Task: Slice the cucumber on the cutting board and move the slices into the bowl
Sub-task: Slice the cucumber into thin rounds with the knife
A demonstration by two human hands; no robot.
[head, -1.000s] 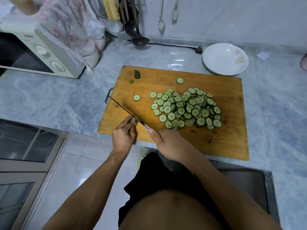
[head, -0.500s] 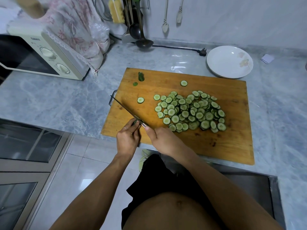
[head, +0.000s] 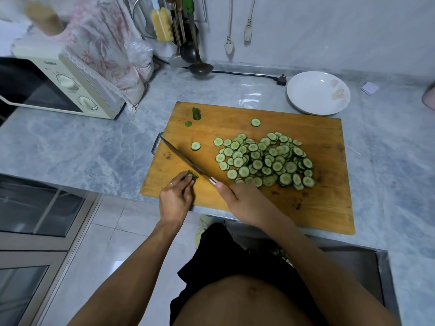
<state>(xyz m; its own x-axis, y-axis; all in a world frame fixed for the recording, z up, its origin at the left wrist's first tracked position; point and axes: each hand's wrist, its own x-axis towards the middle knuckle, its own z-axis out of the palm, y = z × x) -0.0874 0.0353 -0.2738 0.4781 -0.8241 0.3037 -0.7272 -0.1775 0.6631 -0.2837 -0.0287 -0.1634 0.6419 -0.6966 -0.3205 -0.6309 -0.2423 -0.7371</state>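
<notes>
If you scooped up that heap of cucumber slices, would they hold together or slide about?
The cucumber slices lie thin, loose and overlapping on the cutting board, so they would probably scatter rather than lift together. Their cut faces look wet, so likely slippery. Lying flat, they seem unlikely to roll.

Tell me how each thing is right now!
cucumber stub: tiny, pinched by left hand
knife: held by right hand, blade over the cutting board
slices: piled on the board
bowl: empty, on the counter
microwave: door closed
</notes>
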